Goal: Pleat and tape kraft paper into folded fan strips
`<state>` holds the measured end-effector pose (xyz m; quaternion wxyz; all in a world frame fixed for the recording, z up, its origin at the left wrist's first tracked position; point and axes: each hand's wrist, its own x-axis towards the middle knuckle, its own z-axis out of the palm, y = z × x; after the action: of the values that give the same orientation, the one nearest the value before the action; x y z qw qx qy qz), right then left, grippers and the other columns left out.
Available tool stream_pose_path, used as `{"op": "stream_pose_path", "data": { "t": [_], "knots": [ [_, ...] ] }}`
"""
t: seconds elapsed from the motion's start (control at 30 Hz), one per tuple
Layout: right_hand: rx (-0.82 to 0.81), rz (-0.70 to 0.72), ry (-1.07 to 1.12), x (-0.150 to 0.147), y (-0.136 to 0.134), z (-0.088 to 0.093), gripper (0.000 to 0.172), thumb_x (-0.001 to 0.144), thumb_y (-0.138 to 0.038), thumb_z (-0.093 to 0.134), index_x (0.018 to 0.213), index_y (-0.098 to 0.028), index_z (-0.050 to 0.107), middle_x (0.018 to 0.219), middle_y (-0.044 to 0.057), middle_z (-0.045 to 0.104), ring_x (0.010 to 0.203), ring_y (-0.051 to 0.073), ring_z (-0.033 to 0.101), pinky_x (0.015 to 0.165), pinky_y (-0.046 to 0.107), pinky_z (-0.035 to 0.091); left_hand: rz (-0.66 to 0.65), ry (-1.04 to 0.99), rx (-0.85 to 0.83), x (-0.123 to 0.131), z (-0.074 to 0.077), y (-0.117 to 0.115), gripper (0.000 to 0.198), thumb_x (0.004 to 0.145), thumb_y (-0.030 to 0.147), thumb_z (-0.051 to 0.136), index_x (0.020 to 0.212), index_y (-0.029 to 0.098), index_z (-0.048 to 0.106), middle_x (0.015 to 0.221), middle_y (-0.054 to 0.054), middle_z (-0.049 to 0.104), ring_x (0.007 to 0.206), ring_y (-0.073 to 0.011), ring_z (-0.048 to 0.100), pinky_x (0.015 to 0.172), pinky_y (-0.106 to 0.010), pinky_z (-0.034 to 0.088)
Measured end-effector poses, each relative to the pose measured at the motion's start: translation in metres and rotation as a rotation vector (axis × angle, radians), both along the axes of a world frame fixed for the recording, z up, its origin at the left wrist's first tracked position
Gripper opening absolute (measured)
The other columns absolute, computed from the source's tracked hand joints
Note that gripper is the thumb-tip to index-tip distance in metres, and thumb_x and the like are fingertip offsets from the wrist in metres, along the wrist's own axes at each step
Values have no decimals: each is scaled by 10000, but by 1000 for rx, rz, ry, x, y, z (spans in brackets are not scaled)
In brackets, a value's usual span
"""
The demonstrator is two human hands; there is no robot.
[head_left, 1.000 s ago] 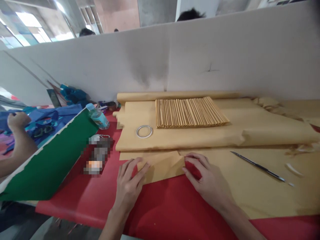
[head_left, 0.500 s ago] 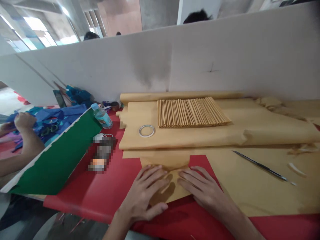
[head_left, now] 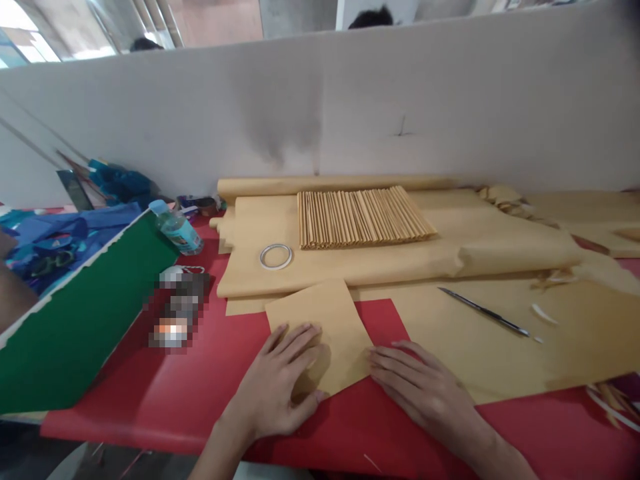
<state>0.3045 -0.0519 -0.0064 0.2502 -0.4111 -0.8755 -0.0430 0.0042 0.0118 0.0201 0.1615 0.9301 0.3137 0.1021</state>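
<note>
A rectangular piece of brown kraft paper (head_left: 325, 313) lies tilted on the red table covering. My left hand (head_left: 285, 383) rests on its left part, fingers spread and palm down, the thumb near the lower edge. At the paper's right edge, the fingertips of my right hand (head_left: 425, 383) touch it, with the fingers stretched out close together. Neither hand grips anything. Beyond the paper, a row of thin brown paper sticks (head_left: 365, 219) lies on larger kraft sheets (head_left: 400, 265). A narrow roll of tape (head_left: 276, 257) sits to the left of the sticks.
A craft knife (head_left: 485, 312) lies on kraft paper to the right, near a small white strip (head_left: 544, 315). Leftward stand a clear bottle (head_left: 177, 228) and a green board (head_left: 95, 317). A pale partition (head_left: 430, 87) closes off the back. Part of another person's arm (head_left: 15, 293) shows at far left.
The paper's raised far part now lies flat, and the sheet sits at a tilt. My right hand has moved to its right edge. The view has shifted right.
</note>
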Motion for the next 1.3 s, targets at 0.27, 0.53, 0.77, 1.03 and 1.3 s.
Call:
{"op": "stream_pose_path", "data": {
  "t": [0.27, 0.53, 0.77, 1.03, 1.3],
  "knots": [
    [-52, 27, -31, -24, 6, 18, 261, 1033, -201, 517, 1237, -221, 677, 1230, 73, 750, 1197, 216, 673, 1062, 439, 512, -48, -27, 24, -1, 0, 1, 565, 939, 414, 617, 1468, 235, 530, 1575, -99, 492, 1483, -271, 424, 1247, -520, 291],
    [-134, 91, -4, -31, 14, 29, 267, 1049, -146, 445, 1063, -217, 702, 1080, 53, 775, 1022, 199, 712, 989, 412, 536, 66, -34, 120, -9, -5, -22, 519, 912, 510, 672, 1351, 236, 636, 1459, -107, 610, 1360, -301, 553, 1176, -494, 418],
    [-470, -78, 76, -34, 24, 33, 196, 1048, -252, 498, 1037, -261, 694, 1019, 25, 752, 959, 206, 702, 871, 360, 569, 163, -187, 95, -14, -16, -30, 218, 1041, 235, 491, 1100, 231, 701, 1247, -57, 736, 1269, -237, 637, 1070, -411, 544],
    [-595, -187, -9, -47, 71, 47, 132, 1016, -281, 564, 910, -233, 627, 1039, 40, 670, 1017, 226, 649, 883, 379, 540, 457, -172, -23, 1, -6, -11, 226, 1025, 170, 457, 908, 224, 643, 903, -27, 704, 821, -195, 704, 719, -300, 589],
    [-590, -213, 90, -47, 75, 19, 53, 986, -275, 614, 974, -228, 592, 1071, 43, 639, 1050, 239, 592, 928, 410, 486, 367, -189, 539, 9, -16, -30, 349, 1020, 75, 389, 1182, 155, 688, 1212, -106, 717, 1169, -282, 636, 980, -412, 501]
  ]
}}
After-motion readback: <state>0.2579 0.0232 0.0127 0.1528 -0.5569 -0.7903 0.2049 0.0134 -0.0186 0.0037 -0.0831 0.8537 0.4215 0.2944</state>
